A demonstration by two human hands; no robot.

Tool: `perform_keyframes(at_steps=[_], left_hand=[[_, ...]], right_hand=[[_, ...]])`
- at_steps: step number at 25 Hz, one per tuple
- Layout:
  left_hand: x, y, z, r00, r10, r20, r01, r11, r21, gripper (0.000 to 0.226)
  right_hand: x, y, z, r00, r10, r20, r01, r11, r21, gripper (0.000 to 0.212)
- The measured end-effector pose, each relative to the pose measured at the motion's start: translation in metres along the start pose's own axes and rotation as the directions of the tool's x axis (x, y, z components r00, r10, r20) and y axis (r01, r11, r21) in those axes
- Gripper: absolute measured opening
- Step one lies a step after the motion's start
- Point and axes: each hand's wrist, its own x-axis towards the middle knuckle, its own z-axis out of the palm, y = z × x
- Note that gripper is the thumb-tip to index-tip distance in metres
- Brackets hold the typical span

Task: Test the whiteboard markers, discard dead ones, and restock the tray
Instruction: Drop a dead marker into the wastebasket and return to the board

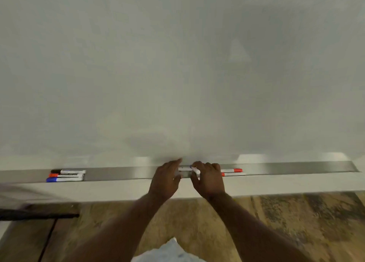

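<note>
A blank whiteboard (177, 74) fills the view, with a metal tray (122, 173) along its bottom edge. Both hands are over the tray's middle. My right hand (209, 180) pinches a white marker (195, 170) with a blue tip showing. My left hand (165, 180) has its fingers on markers (182, 169) lying in the tray; whether it grips one is unclear. On the tray's left lie a black-capped marker (68, 171), a red-capped marker (66, 175) and a blue-capped marker (64, 179). Two red-capped markers (232, 170) lie just right of my right hand.
Below the tray runs the board's white frame (118, 190). A worn wooden floor (276, 222) lies underneath. A dark bar (39, 216) sticks in from the left edge near the floor. Pale cloth (169, 252) shows at the bottom centre.
</note>
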Motion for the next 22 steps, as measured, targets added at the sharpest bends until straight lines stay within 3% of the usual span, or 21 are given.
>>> perform_keyframes(at_steps=[5, 8, 11, 14, 16, 18, 22], left_hand=[[-0.017, 0.025, -0.015, 0.998, 0.051, -0.047, -0.053, 0.998, -0.040, 0.035], [-0.037, 0.043, -0.023, 0.998, -0.004, -0.059, 0.001, 0.999, -0.047, 0.024], [-0.063, 0.053, -0.028, 1.000, 0.013, 0.016, -0.013, 1.000, -0.016, 0.024], [-0.084, 0.058, -0.039, 0.997, 0.051, 0.059, -0.055, 0.996, 0.076, 0.017], [-0.094, 0.056, -0.050, 0.999, 0.039, 0.034, -0.044, 0.984, 0.174, 0.015], [-0.099, 0.052, -0.061, 0.997, 0.070, 0.018, -0.073, 0.960, 0.269, 0.015], [-0.089, 0.057, -0.080, 0.990, 0.128, 0.057, -0.139, 0.940, 0.310, 0.014]], right_hand=[[-0.024, -0.016, -0.019, 0.987, -0.156, -0.041, 0.161, 0.956, 0.245, 0.022], [-0.046, -0.024, -0.033, 0.977, -0.204, -0.065, 0.214, 0.905, 0.368, 0.020], [-0.073, -0.032, -0.045, 0.981, -0.178, -0.073, 0.191, 0.860, 0.473, 0.017], [-0.094, -0.038, -0.049, 0.997, -0.023, -0.074, 0.060, 0.840, 0.539, 0.027], [-0.100, -0.039, -0.052, 0.986, 0.024, -0.163, 0.053, 0.890, 0.452, 0.046], [-0.099, -0.043, -0.055, 0.971, -0.088, -0.221, 0.141, 0.960, 0.241, 0.053], [-0.089, -0.055, -0.054, 0.945, -0.301, -0.127, 0.288, 0.951, -0.114, 0.037]])
